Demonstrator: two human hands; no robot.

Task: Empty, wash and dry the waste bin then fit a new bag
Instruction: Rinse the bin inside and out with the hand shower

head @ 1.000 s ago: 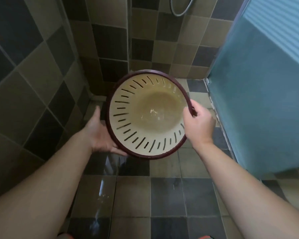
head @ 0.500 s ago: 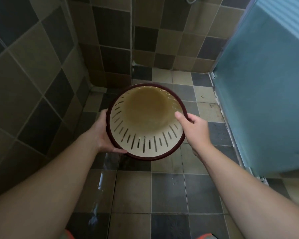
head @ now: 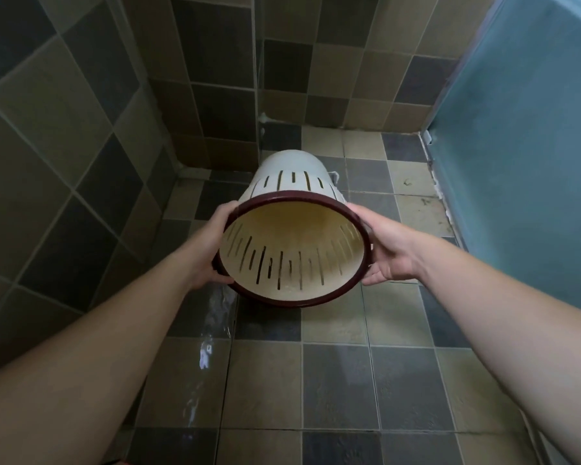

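Note:
The waste bin (head: 292, 250) is cream plastic with a dark red rim and slots around its upper wall. It is held above the floor, tipped over so its mouth faces me and its base points away toward the corner. Nothing lies inside it; a little water sits at the lower rim. My left hand (head: 212, 243) grips the rim on the left side, with fingers curled under it. My right hand (head: 388, 251) holds the rim on the right side, thumb on top and fingers underneath.
Wet checkered floor tiles (head: 332, 380) lie below, with a water streak (head: 212, 317) under the bin. Tiled walls (head: 64, 146) close the left and back. A frosted blue-green panel (head: 524, 146) stands on the right.
The bin has been tipped further, from mouth-up with water in it to mouth facing me and base pointing away. Its water has gone. Both hands shifted around the rim with it.

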